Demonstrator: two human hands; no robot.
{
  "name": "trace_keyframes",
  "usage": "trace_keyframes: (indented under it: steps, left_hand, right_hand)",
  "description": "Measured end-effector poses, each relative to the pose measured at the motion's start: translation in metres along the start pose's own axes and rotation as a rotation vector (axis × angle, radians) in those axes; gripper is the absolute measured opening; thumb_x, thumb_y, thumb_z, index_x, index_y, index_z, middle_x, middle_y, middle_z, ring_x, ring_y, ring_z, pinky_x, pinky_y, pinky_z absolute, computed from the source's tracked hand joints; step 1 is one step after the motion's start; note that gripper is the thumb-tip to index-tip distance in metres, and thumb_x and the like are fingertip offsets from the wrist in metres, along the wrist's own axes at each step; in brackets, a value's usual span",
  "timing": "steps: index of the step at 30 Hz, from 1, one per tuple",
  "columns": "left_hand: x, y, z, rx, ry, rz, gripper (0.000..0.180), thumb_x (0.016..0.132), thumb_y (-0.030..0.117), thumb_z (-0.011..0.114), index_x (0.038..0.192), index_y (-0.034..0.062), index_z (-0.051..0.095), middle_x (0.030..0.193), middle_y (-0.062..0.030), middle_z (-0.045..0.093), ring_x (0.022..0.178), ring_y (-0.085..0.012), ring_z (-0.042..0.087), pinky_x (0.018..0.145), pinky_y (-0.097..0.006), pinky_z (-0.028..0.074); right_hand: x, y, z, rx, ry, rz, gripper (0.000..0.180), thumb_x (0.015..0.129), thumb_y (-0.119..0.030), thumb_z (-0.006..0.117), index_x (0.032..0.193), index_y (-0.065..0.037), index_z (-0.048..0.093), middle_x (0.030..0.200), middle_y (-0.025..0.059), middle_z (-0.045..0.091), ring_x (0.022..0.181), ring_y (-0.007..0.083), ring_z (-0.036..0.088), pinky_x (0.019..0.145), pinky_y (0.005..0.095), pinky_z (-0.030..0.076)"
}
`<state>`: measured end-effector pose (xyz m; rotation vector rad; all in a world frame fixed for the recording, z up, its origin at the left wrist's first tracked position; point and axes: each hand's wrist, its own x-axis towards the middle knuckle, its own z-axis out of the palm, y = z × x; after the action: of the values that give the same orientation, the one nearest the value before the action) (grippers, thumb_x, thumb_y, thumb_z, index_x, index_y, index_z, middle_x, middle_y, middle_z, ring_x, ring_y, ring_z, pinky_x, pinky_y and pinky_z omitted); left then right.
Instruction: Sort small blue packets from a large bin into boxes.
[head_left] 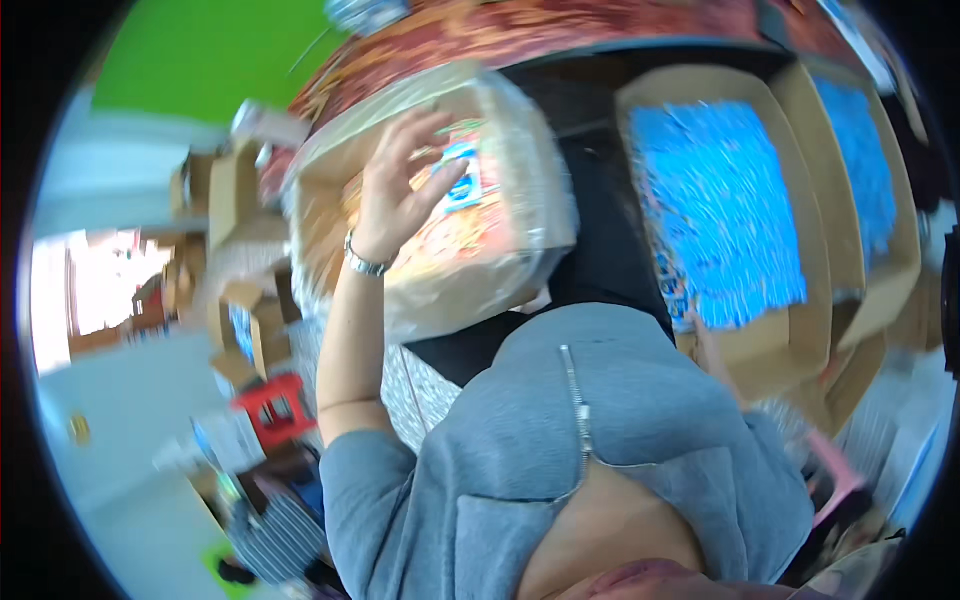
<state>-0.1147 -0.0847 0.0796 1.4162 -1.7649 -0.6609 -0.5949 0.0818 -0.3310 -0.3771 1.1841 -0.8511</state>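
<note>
Up near the top of the view, one clear plastic-wrapped cardboard box with an orange and blue printed label point(470, 210) sits tilted in front of your chest. To its right stand two open cardboard cartons filled with bright blue packets point(720, 210), side by side. One red plastic stool point(272, 405) stands on the floor at lower left. Your grey zip-up top fills the lower view. Your left hand point(400, 185), wearing a metal wristband, lies fingers spread against the box front, its grip loose, not clenched. Your right hand is out of sight.
</note>
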Motion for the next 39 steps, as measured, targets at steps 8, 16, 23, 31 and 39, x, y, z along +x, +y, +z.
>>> trace_keyframes:
  steps: [8,16,23,31,39]
  left_hand:
    - [-0.088,-0.041,-0.092,-0.154,0.510,-0.113,0.042,0.088,0.002,0.066,0.127,-0.0019,0.051,0.115,-0.0072,0.059,0.100,-0.0132,0.060,0.084,-0.025,0.053]
    - [-0.148,-0.064,-0.071,0.078,0.509,-0.239,0.029,0.085,0.011,0.069,0.113,0.0004,0.065,0.100,-0.0092,0.068,0.091,-0.0164,0.066,0.081,-0.028,0.053]
    - [-0.193,-0.062,-0.075,-0.020,0.649,-0.385,0.028,0.086,0.009,0.068,0.112,-0.0011,0.064,0.103,-0.0121,0.067,0.094,-0.0178,0.066,0.083,-0.029,0.053]
    - [-0.203,-0.066,-0.078,-0.075,0.700,-0.473,0.027,0.086,0.009,0.068,0.111,-0.0004,0.065,0.102,-0.0114,0.068,0.094,-0.0172,0.066,0.083,-0.029,0.054]
    - [-0.181,-0.069,-0.072,-0.027,0.651,-0.395,0.027,0.085,0.010,0.069,0.109,-0.0005,0.065,0.101,-0.0118,0.069,0.091,-0.0192,0.067,0.080,-0.030,0.054]
  right_hand:
    - [0.025,-0.246,0.176,-0.477,0.214,-0.804,0.038,0.096,-0.013,0.057,0.130,0.000,0.048,0.110,0.0085,0.061,0.093,0.0139,0.058,0.081,0.0273,0.049]
    - [0.018,-0.294,0.516,-1.448,-0.836,-1.293,0.027,0.090,-0.009,0.059,0.116,-0.002,0.060,0.102,0.0145,0.064,0.096,0.0250,0.064,0.084,0.0340,0.051]
    - [0.090,-0.237,0.578,-2.428,-0.794,-0.996,0.052,0.074,-0.039,0.075,0.117,-0.013,0.061,0.102,0.0141,0.066,0.098,0.0310,0.064,0.083,0.0440,0.053]
    - [0.120,-0.244,0.563,-2.215,-0.861,-0.918,0.050,0.072,-0.026,0.077,0.108,0.000,0.052,0.090,0.0239,0.066,0.091,0.0398,0.064,0.075,0.0488,0.050]
    - [0.106,-0.239,0.557,-2.244,-0.857,-1.254,0.025,0.087,-0.020,0.059,0.106,-0.005,0.055,0.077,0.0206,0.066,0.078,0.0381,0.066,0.066,0.0447,0.053]
